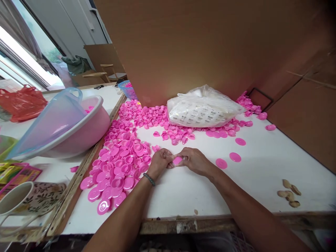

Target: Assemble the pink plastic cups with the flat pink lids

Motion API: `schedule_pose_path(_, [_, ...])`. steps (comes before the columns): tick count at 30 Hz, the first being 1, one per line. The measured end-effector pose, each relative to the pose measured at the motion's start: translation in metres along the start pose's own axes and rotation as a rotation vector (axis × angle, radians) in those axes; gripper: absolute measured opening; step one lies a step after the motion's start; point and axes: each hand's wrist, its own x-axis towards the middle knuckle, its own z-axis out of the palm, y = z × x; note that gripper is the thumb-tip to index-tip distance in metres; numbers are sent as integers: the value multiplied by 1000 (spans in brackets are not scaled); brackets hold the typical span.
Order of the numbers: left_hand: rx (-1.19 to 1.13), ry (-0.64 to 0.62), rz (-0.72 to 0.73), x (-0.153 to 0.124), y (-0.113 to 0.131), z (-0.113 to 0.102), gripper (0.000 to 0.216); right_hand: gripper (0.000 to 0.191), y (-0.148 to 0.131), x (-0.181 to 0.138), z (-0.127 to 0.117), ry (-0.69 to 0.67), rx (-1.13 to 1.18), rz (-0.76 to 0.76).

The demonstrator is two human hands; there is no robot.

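Pink plastic disc (pixel 177 160), smooth, pinched by left hand (pixel 161 161), right hand (pixel 195 161)

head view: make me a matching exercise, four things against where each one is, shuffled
1 floral mug
2 beaded bracelet
3 see-through plastic bag
4 small pink piece

a in front of the brown board
b in the left hand and right hand
c at the picture's lower left
d around the left wrist

1-c; 2-d; 3-a; 4-b

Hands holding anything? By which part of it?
A pink piece, held by opposite edges between the fingers of the left hand and the right hand; its underside is hidden.
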Motion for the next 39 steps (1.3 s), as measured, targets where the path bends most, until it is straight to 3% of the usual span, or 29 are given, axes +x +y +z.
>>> schedule_pose_path(4, [-46, -55, -25, -1, 1, -2, 36, 28, 2, 0, -1, -19, 35, 89])
schedule_pose_path(8, [-11, -52, -32, -2, 2, -2, 34, 26, 5, -1, -1, -130, 197, 104])
schedule_pose_path(13, [-26, -133, -88, -3, 4, -6, 36, 23, 7, -1, 3, -147, 237, 144])
schedule_pose_path(17, [42, -81, -153, -3, 7, -3, 38, 2, -2, -2, 3, -157, 106, 148])
schedule_pose_path(25, [169, -69, -136, -4, 11, 0, 41, 3, -20, -2, 2, -121, -187, 151])
schedule_pose_path(29, [170, -143, -40, -9, 6, 4, 39, 24, -19, -14, -5, -138, -175, 87])
schedule_pose_path(32, [276, -146, 30, -21, 18, 2, 36, 54, -1, -42, -20, 58, -269, 153])
schedule_pose_path(35, [523, 4, 147, -44, 49, -18, 36, 63, 29, -76, -36, 269, -524, 430])
schedule_pose_path(37, [761, 225, 175, -60, 71, -43, 37, 64, 47, -91, -39, 251, -613, 563])
schedule_pose_path(39, [1011, 500, 194, -72, 86, -75, 30, 64, 55, -96, -30, 183, -627, 587])
